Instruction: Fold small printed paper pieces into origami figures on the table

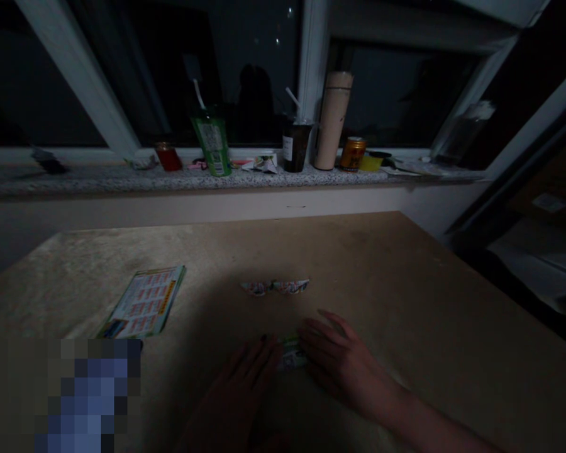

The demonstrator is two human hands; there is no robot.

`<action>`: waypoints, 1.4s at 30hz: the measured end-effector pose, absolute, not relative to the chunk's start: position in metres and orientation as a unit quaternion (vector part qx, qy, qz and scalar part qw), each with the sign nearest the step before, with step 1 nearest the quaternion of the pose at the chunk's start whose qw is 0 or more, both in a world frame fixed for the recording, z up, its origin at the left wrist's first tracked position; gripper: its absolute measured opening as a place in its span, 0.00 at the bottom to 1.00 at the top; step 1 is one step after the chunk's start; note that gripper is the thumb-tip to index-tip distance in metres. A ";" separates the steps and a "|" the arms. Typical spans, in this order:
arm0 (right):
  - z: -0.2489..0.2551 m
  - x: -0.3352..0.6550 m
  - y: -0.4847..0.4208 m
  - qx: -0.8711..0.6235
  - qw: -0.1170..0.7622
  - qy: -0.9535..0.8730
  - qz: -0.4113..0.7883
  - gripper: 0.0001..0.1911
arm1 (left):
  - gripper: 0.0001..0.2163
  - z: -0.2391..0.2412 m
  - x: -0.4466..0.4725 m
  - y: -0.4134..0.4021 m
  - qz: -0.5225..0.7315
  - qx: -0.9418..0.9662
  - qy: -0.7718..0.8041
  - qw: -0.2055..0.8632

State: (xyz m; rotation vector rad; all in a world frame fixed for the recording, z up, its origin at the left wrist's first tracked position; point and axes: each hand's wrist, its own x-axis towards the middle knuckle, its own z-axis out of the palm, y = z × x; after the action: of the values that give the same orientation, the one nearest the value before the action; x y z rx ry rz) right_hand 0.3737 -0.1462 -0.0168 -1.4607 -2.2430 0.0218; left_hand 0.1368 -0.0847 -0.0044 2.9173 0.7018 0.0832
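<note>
A small strip of folded printed paper (291, 353), green and white, lies on the table between my hands. My left hand (243, 380) rests over its left end, fingers stretched out and lying flat; it is in deep shadow. From the right, my right hand (342, 355) covers the other end, its fingers extended and slightly spread. Both thumbs are hard to make out. Just beyond my hands sits a folded paper piece (276, 287) with two pointed, wing-like ends. To the left lies a stack of printed leaflets (146, 301) with red and green print.
The brown table (358, 264) meets a wall below a stone windowsill (146, 181). On the sill stand a green cup (213, 148), a dark drink cup (295, 146), a tall pink flask (332, 123), a gold can (353, 155) and a red jar (168, 157). A pixelated patch hides the lower left.
</note>
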 end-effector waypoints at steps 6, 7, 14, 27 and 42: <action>-0.013 0.374 -0.146 -0.529 0.209 -0.822 -0.026 0.15 | 0.37 -0.004 0.139 -0.085 0.000 0.969 0.234 0.084; -0.012 0.374 -0.147 -0.522 0.207 -0.827 -0.038 0.15 | 0.37 -0.004 0.140 -0.084 -0.003 0.968 0.235 0.086; -0.024 0.373 -0.150 -0.457 0.234 -0.857 -0.037 0.12 | 0.38 -0.003 0.142 -0.084 -0.015 0.965 0.242 0.097; 0.005 0.386 -0.163 -0.478 0.103 -0.866 0.099 0.25 | 0.38 0.000 0.144 -0.084 -0.026 0.967 0.237 0.092; 0.012 0.369 -0.166 -0.479 0.108 -0.869 0.070 0.23 | 0.40 0.011 0.148 -0.088 -0.054 0.959 0.255 0.110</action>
State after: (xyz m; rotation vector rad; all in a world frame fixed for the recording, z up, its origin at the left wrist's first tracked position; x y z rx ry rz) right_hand 0.3687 -0.1663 0.0124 -1.4082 -2.5557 0.2068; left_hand 0.1478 -0.0883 0.0110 2.8186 0.7497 -0.1601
